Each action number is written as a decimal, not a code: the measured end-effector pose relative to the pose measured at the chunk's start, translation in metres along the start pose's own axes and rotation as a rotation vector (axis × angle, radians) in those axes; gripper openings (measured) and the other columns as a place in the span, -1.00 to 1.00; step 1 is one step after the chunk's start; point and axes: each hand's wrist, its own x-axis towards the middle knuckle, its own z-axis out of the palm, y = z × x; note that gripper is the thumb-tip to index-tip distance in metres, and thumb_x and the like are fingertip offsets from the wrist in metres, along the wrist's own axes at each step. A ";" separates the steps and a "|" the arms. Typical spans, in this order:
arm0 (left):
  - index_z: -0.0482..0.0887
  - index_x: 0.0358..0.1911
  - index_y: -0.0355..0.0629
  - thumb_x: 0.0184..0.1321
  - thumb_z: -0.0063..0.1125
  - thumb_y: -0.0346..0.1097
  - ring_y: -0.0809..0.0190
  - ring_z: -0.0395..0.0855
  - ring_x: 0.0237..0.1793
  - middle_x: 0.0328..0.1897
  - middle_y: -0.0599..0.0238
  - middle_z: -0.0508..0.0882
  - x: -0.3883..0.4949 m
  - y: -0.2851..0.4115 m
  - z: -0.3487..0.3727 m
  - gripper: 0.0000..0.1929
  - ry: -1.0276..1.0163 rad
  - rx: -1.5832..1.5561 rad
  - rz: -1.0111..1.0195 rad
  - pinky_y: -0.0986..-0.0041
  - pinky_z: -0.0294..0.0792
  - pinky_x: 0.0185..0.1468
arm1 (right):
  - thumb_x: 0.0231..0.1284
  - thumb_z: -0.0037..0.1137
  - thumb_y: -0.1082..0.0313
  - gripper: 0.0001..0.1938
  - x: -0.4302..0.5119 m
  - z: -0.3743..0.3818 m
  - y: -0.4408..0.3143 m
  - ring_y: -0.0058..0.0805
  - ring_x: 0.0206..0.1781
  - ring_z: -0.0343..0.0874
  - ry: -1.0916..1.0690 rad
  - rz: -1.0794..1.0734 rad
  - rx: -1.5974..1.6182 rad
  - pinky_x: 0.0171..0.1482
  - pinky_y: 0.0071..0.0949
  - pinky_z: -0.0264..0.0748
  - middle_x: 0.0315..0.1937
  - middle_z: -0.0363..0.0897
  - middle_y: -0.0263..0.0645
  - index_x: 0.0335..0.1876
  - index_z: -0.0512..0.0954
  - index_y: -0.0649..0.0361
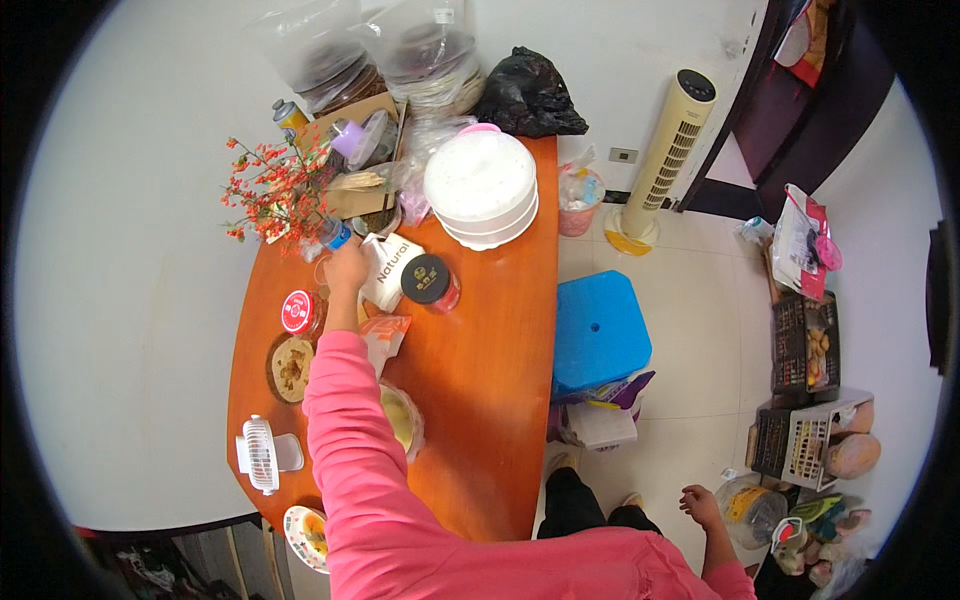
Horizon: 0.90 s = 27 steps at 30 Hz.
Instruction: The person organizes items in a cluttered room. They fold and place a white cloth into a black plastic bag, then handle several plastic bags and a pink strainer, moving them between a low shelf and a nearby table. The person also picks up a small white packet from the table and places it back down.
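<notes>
My left hand [346,264] reaches far across the wooden table, its fingers closed around the lower part of a clear plastic bottle [335,235] with a blue label. Stems of red berries [281,191] spread out from above the bottle. Right beside that hand is a white tissue pack [391,271] bearing writing, then a jar with a black lid [426,280]. A red-lidded jar [298,311] stands near my wrist. My fingertips are partly hidden. Low at my side, away from the table, my right hand [700,505] hangs with loosely bent fingers and holds nothing.
On the orange-brown table [480,360] stand a white stacked steamer [481,184], a plate of flatbread [291,367], a small white fan [260,455] and a patterned bowl [306,536]. A blue stool [602,330], tower fan [670,150] and crates [806,345] are on the floor.
</notes>
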 end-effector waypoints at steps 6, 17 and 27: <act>0.47 -0.17 -0.03 0.33 -0.21 0.00 -0.25 0.58 -0.24 -0.35 -0.13 0.64 -0.018 0.013 -0.039 -0.70 0.406 -0.156 -0.041 -0.01 0.38 -0.20 | 0.21 -0.11 0.39 -0.75 0.014 0.002 -0.002 -0.42 -0.38 0.63 -0.023 -0.056 -0.020 -0.34 -0.48 0.54 -0.38 0.61 -0.14 -0.07 0.48 0.31; 0.50 -0.33 -0.27 0.35 -0.14 -0.12 -0.07 0.52 -0.39 -0.41 -0.06 0.57 -0.081 0.110 -0.101 -0.68 0.489 -0.536 0.306 0.26 0.34 -0.26 | 0.30 -0.03 0.27 -0.72 0.015 -0.002 -0.033 -0.50 -0.31 0.57 -0.077 -0.259 -0.225 -0.23 -0.55 0.51 -0.31 0.60 -0.24 0.01 0.50 0.25; 0.54 -0.10 -0.23 0.38 -0.12 -0.10 0.48 0.50 -0.29 -0.21 0.38 0.61 -0.432 0.379 -0.052 -0.68 -1.148 -1.470 0.318 0.60 0.36 -0.20 | 0.32 -0.02 0.07 -0.29 -0.085 -0.034 -0.168 -0.34 0.41 0.09 -0.809 -0.552 1.008 0.36 -0.29 0.14 0.41 0.02 -0.17 0.45 -0.10 0.04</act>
